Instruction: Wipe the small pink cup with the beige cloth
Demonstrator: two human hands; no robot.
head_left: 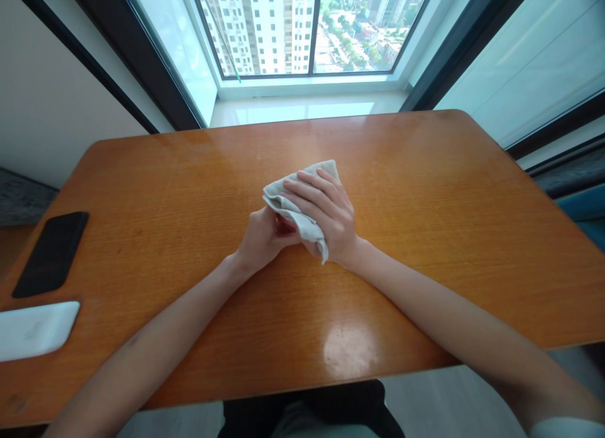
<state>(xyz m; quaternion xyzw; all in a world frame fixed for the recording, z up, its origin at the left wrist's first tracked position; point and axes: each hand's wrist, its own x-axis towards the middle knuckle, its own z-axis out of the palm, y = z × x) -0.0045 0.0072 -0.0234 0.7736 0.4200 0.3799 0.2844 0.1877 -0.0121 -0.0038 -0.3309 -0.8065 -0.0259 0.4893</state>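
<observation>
1. The cloth [302,220] is a pale grey-white rag, folded into a thick bundle. It lies near the middle of the desk [425,224], a little toward the far side, between my two hands.
2. I judge that it is soft and very light. It bends and wrinkles under my fingers and keeps no shape of its own, so the folds can open if I hold only one layer.
3. It does not look fragile or slippery. The woven surface should give good grip, but the desk is glossy, so I think the cloth slides easily over it.
4. The best place to hold, in my opinion, is across the whole folded stack, with the palm on top and the fingers over the edge, so that all layers stay together.
5. My right hand [326,214] lies on top of the cloth, with the fingers spread over it and pressing it down.
6. My left hand [262,236] is closed on the near left edge of the cloth; its fingertips are hidden below the fold.
7. Count: one cloth, two hands, one desk.
8. At the left edge of the desk I see one black phone [51,253] and, nearer to me, one flat white device [35,329], well apart from the cloth.
</observation>
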